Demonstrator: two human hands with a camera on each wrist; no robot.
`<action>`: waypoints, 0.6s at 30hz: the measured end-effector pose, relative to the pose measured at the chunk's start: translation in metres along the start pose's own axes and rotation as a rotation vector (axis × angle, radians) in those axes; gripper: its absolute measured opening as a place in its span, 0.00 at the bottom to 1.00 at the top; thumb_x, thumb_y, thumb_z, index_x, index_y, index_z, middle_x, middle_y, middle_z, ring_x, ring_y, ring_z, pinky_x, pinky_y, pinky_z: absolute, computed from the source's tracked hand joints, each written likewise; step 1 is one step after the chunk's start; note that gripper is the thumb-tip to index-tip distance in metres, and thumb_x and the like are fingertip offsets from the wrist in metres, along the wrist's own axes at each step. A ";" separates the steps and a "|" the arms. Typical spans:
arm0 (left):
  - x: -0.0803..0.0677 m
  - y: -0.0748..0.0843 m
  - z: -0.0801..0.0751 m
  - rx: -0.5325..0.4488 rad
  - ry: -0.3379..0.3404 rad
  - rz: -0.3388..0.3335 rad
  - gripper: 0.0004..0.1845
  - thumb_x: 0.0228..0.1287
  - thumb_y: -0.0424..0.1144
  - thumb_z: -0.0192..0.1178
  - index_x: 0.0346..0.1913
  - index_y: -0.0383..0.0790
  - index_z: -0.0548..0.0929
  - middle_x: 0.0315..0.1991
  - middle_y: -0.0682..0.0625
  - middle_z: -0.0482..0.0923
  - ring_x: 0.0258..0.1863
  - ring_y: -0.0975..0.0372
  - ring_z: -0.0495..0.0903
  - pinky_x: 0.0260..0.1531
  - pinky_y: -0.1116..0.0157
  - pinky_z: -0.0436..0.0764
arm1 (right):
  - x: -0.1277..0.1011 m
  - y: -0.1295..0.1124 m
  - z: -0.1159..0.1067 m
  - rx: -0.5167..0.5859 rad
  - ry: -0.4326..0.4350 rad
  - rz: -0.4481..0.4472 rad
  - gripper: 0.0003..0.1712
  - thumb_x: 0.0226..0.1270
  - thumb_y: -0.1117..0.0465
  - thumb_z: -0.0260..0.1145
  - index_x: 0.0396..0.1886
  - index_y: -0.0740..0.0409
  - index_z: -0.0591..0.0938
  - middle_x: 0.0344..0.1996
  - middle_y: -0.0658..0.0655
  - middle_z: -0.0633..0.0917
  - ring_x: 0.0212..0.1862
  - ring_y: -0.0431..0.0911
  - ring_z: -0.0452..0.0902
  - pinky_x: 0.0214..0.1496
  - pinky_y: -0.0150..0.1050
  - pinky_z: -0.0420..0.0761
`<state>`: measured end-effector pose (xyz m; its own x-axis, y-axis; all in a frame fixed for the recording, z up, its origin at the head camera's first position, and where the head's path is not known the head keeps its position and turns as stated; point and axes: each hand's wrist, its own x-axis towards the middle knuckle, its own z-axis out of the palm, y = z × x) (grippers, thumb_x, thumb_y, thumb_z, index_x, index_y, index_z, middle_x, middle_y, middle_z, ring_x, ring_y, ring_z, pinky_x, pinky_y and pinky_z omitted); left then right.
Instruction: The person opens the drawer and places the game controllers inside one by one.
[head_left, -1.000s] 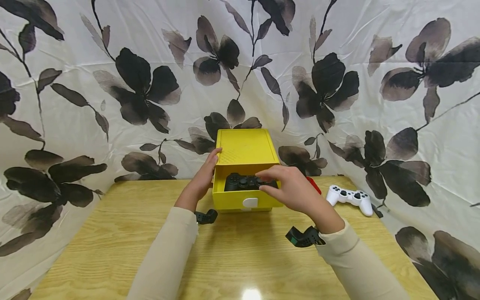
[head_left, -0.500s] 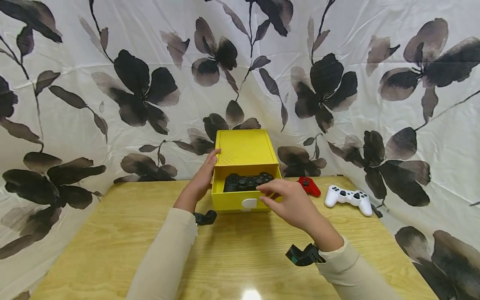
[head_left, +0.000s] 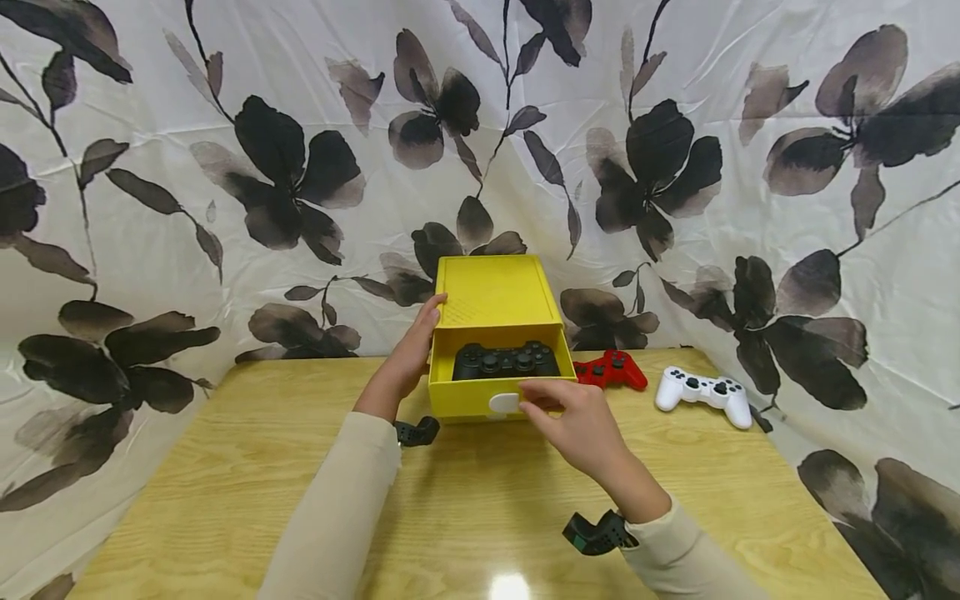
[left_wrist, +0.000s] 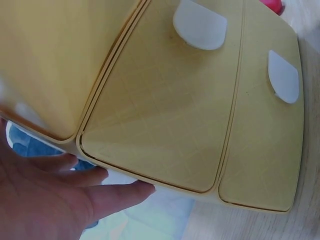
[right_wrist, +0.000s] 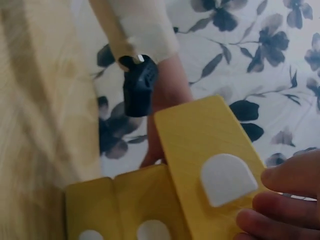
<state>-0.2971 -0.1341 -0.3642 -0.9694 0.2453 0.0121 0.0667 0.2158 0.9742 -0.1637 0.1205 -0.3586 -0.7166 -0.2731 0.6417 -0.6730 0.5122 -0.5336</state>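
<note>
A yellow drawer unit (head_left: 498, 287) stands at the back of the table, its top drawer (head_left: 465, 398) pulled out. Inside that drawer lies a black game controller (head_left: 506, 361). My left hand (head_left: 408, 354) rests against the unit's left side; in the left wrist view its fingers (left_wrist: 120, 197) lie straight along the edge. Close to the drawer front, just right of its white handle (head_left: 504, 403), is my right hand (head_left: 577, 421), fingers loosely bent. In the right wrist view the thumb and fingers (right_wrist: 290, 175) are beside that white handle, not wrapped round it.
Right of the drawer unit, a red controller (head_left: 615, 369) lies on the wooden table (head_left: 465, 508), partly hidden by the drawer. Farther right lies a white controller (head_left: 702, 394). A floral cloth (head_left: 300, 67) hangs behind the table.
My right hand has drawn back from the black controller, down to the drawer front near the handle. The controller stays in the drawer. My left hand keeps its place on the unit's side.
</note>
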 end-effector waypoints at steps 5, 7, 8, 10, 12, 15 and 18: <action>-0.002 -0.003 -0.001 0.004 0.003 -0.012 0.27 0.73 0.67 0.29 0.72 0.75 0.48 0.79 0.54 0.39 0.76 0.47 0.50 0.62 0.32 0.61 | -0.005 0.001 0.013 0.023 0.053 0.046 0.13 0.55 0.67 0.74 0.42 0.59 0.87 0.35 0.53 0.89 0.35 0.41 0.86 0.39 0.31 0.85; -0.003 -0.004 -0.001 0.007 0.006 -0.016 0.27 0.72 0.67 0.29 0.72 0.75 0.48 0.79 0.54 0.39 0.76 0.46 0.50 0.62 0.32 0.62 | -0.007 0.002 0.019 0.034 0.093 0.063 0.13 0.54 0.68 0.74 0.42 0.59 0.87 0.35 0.53 0.89 0.34 0.41 0.86 0.39 0.32 0.85; -0.003 -0.004 -0.001 0.008 0.006 -0.016 0.27 0.72 0.67 0.29 0.72 0.75 0.48 0.79 0.54 0.39 0.76 0.46 0.50 0.62 0.32 0.62 | -0.008 0.002 0.021 0.043 0.115 0.072 0.13 0.54 0.68 0.75 0.41 0.59 0.88 0.35 0.53 0.89 0.34 0.41 0.86 0.38 0.31 0.85; -0.003 -0.003 -0.001 0.008 0.008 -0.016 0.27 0.72 0.68 0.30 0.72 0.76 0.49 0.79 0.54 0.39 0.76 0.46 0.50 0.62 0.32 0.62 | -0.009 0.002 0.026 0.068 0.155 0.083 0.13 0.53 0.68 0.75 0.40 0.59 0.88 0.35 0.53 0.89 0.34 0.41 0.86 0.37 0.31 0.85; -0.003 -0.003 0.000 0.008 0.012 -0.019 0.27 0.72 0.68 0.30 0.71 0.77 0.49 0.79 0.54 0.40 0.76 0.47 0.51 0.62 0.32 0.62 | -0.010 0.002 0.029 0.100 0.182 0.096 0.12 0.54 0.68 0.75 0.40 0.59 0.88 0.36 0.53 0.88 0.34 0.41 0.86 0.37 0.30 0.85; -0.001 -0.002 0.000 0.004 0.010 -0.012 0.27 0.72 0.68 0.30 0.72 0.76 0.49 0.79 0.54 0.40 0.76 0.46 0.50 0.62 0.32 0.62 | -0.011 0.003 0.033 0.128 0.219 0.101 0.11 0.55 0.69 0.74 0.40 0.59 0.88 0.36 0.54 0.87 0.35 0.42 0.86 0.37 0.28 0.84; 0.000 0.000 0.001 -0.004 0.008 -0.004 0.27 0.72 0.68 0.30 0.72 0.76 0.49 0.79 0.54 0.39 0.76 0.47 0.50 0.62 0.32 0.62 | -0.011 0.004 0.036 0.134 0.252 0.101 0.10 0.56 0.69 0.73 0.39 0.59 0.88 0.36 0.54 0.87 0.36 0.41 0.86 0.38 0.28 0.84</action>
<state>-0.2974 -0.1335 -0.3642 -0.9715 0.2370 0.0103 0.0622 0.2127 0.9751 -0.1650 0.0963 -0.3874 -0.7245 -0.0068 0.6892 -0.6308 0.4095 -0.6591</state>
